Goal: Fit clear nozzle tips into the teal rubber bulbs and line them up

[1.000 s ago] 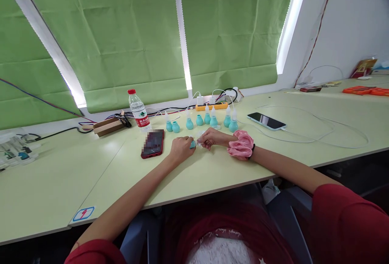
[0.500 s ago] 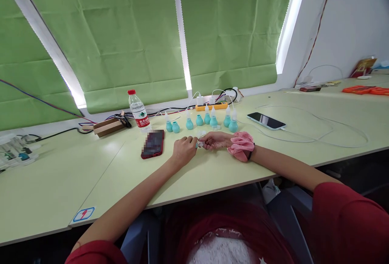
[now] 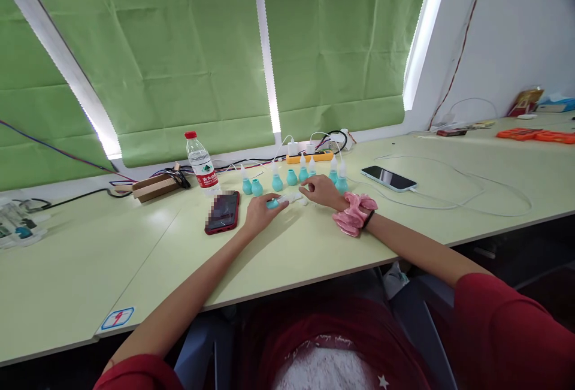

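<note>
My left hand (image 3: 261, 212) is closed round a turquoise squeeze bulb (image 3: 272, 203), probably a small nasal aspirator. A clear tip (image 3: 284, 199) points right from it, lying on its side just above the table. My right hand (image 3: 324, 191), palm down with a pink scrunchie (image 3: 354, 214) at the wrist, hovers to the right. Its index finger reaches left, apart from the others; the thumb is mostly hidden. Small clear plastic pieces (image 3: 303, 202) lie below it. Behind stand several turquoise bulbs, some with clear tips; a bulb without a tip (image 3: 257, 187) and another open bulb (image 3: 291, 177) are among them.
A red-cased phone (image 3: 223, 212) lies left of my left hand, a water bottle (image 3: 202, 164) behind it. An orange power strip (image 3: 309, 157) with plugs runs along the back. Right of the bulbs, a phone (image 3: 389, 178) lies on its white cable. A cardboard box (image 3: 155, 187) sits at left.
My hands have separated. The right hand turned palm down and moved up and right, toward the bulbs; the left shifted slightly left and up, still holding its bulb, now with the clear tip showing.
</note>
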The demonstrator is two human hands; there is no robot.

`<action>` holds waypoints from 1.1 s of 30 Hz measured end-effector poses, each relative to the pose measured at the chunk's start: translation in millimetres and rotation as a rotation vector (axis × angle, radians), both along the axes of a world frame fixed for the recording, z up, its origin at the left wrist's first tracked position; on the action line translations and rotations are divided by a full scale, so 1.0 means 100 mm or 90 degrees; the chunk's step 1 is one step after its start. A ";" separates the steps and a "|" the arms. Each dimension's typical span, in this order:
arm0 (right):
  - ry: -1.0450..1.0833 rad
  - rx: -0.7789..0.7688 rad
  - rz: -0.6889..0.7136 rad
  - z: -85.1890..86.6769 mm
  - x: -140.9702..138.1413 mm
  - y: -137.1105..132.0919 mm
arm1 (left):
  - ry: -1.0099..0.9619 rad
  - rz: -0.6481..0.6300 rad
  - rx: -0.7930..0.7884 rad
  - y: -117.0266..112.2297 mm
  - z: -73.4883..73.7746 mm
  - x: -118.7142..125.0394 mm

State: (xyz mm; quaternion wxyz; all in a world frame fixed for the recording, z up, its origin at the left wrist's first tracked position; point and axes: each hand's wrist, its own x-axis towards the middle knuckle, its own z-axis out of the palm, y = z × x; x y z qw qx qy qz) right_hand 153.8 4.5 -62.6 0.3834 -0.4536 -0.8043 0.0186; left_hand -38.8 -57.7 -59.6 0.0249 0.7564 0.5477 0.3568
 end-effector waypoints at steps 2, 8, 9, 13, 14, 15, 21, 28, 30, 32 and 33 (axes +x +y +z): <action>-0.094 -0.002 -0.012 -0.02 0.02 0.02 | -0.013 -0.006 -0.007 0.01 -0.02 -0.01; -0.216 -0.064 0.012 -0.08 -0.03 -0.04 | -0.027 -0.039 -0.042 -0.02 0.02 0.00; -0.220 -0.067 0.010 -0.08 -0.03 -0.05 | -0.027 -0.052 -0.052 -0.02 0.03 0.00; -0.130 -0.110 0.048 -0.05 -0.02 -0.05 | -0.021 -0.081 -0.072 -0.01 0.06 -0.01; -0.069 -0.150 0.085 -0.03 -0.02 -0.05 | -0.018 -0.083 -0.074 0.00 0.06 -0.01; 0.009 -0.205 0.133 0.00 -0.02 -0.06 | -0.015 -0.087 -0.077 0.01 0.05 -0.01; 0.399 -0.493 0.388 0.07 -0.03 -0.10 | -0.029 -0.124 -0.086 0.05 -0.02 -0.01; 0.443 -0.491 0.436 0.07 -0.04 -0.13 | -0.066 -0.136 -0.077 0.04 -0.04 -0.02; 0.444 -0.478 0.442 0.08 -0.04 -0.14 | -0.062 -0.130 -0.065 0.03 -0.04 -0.03; 0.445 -0.466 0.441 0.08 -0.04 -0.16 | -0.054 -0.125 -0.046 0.03 -0.04 -0.03; 0.445 -0.461 0.441 0.08 -0.04 -0.17 | -0.048 -0.122 -0.034 0.02 -0.04 -0.03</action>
